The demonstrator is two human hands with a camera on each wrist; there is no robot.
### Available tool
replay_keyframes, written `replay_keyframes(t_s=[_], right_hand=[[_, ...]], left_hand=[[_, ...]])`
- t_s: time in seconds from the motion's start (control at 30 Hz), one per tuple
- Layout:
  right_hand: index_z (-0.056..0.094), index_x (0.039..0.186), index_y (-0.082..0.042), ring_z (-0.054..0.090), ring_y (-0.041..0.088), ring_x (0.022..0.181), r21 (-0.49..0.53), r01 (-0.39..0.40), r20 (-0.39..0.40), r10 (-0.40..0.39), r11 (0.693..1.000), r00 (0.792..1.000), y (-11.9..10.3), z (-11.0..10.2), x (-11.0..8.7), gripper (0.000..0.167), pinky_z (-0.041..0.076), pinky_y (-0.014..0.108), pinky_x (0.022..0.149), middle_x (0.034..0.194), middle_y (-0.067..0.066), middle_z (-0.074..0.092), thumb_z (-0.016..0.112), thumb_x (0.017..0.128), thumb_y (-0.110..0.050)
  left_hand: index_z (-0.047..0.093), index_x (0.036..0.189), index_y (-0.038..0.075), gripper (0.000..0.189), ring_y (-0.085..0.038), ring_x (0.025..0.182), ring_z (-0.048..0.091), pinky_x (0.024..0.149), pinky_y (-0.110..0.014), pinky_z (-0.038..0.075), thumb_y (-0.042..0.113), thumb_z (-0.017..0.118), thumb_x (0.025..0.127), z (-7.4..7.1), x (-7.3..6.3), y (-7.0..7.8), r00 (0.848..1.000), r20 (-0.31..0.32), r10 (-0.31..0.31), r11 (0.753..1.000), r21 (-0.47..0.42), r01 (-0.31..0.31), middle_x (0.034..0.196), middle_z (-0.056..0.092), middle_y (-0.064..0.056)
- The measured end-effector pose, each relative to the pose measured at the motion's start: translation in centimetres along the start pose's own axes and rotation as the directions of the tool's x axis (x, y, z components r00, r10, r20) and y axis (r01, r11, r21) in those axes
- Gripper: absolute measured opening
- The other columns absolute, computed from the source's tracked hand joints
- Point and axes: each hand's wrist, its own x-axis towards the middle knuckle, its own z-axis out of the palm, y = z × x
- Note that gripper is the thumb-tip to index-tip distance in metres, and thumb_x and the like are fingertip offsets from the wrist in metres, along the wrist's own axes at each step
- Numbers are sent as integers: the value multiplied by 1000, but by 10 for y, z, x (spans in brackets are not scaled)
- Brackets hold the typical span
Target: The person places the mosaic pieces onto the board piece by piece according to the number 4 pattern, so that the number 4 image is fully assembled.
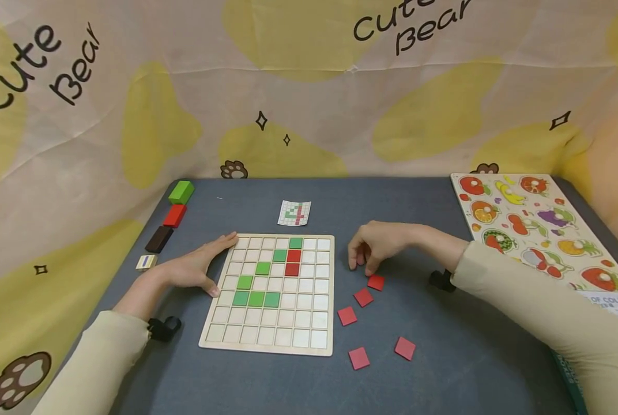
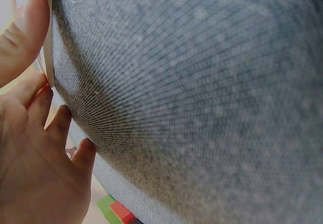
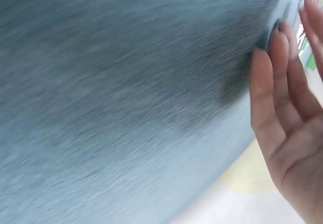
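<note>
A pale wooden grid board (image 1: 267, 351) lies flat on the table. Several green tiles (image 1: 256, 298) and two red tiles (image 1: 291, 269) sit in its squares. My left hand (image 1: 189, 268) rests along the board's left edge, thumb and forefinger spread apart, touching it. Right of the board, my right hand (image 1: 379, 245) hovers low with bent fingers pointing down, just above the farthest loose red tile (image 1: 376, 282). In the right wrist view the right hand's fingers (image 3: 262, 82) look loosely extended, with no tile visible between them. Several other red tiles (image 1: 363, 297) lie nearer.
A small printed pattern card (image 1: 294, 213) lies beyond the board. Along the left table edge stand a green block (image 1: 181, 192), a red block (image 1: 174, 216), a black block (image 1: 159, 239) and a small pale block (image 1: 146, 263). A fruit puzzle board (image 1: 537, 222) occupies the right.
</note>
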Motion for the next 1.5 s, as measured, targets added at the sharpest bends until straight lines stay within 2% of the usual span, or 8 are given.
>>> replay_keyframes(t_s=[0.17,0.3,0.4,0.63,0.83,0.97,1.2,1.5], right_hand=[[75,100,-23,56,13,87,-7,0,126,1,1000,992,8,1,-9,33,48,24,77,97,1,63,82,74,-5],[74,100,-26,54,15,92,-33,32,141,-27,999,990,12,3,-12,37,47,26,83,98,0,60,85,71,-6],[74,98,-25,54,15,90,-38,56,126,-51,998,991,14,4,-12,36,46,25,81,96,2,60,86,69,-6],[71,87,-22,54,13,81,-65,84,61,-80,994,995,15,10,-10,30,44,22,73,89,1,60,86,67,-6],[64,81,-15,55,9,71,-44,38,-19,-38,998,999,14,10,-7,26,47,22,66,77,-2,62,85,70,-6],[64,80,-14,57,8,71,-23,9,-100,-11,1000,995,8,6,-1,20,49,23,67,75,-4,64,83,75,-9],[69,89,-12,59,10,74,72,26,-234,-8,997,972,-19,6,21,14,49,25,68,80,0,67,79,79,-10],[74,91,-13,60,4,68,120,53,-287,-17,991,958,-62,23,58,11,47,20,65,76,-3,71,71,82,-8]], left_hand=[[14,160,11,122,-45,155,-2,117,-72,7,19,88,63,0,-1,-1,1000,-1,-10,1000,1,10,169,2,-12],[14,160,10,121,-45,155,-1,117,-72,7,19,88,64,0,-2,0,1000,-3,-6,1000,-5,6,169,2,-13],[14,159,9,121,-46,154,-1,117,-72,6,19,88,63,0,-2,1,1000,-5,2,1000,-9,-2,169,3,-14],[15,159,9,121,-46,154,-1,117,-72,6,19,87,63,1,-2,1,1000,-6,9,1000,-10,-9,169,4,-14],[15,159,8,122,-46,154,-2,117,-72,6,19,88,62,0,-3,0,1000,-4,14,1000,-8,-14,169,3,-15],[15,159,8,122,-46,154,-2,117,-72,6,20,88,62,0,-2,0,1000,-3,14,1000,-7,-14,169,3,-15],[15,159,8,122,-45,154,-2,117,-71,5,18,88,63,0,0,0,1000,-1,11,1000,-14,-11,169,3,-14],[14,159,7,122,-47,154,-3,117,-71,5,16,88,62,0,0,-1,1000,0,21,1000,-10,-21,169,3,-15]])
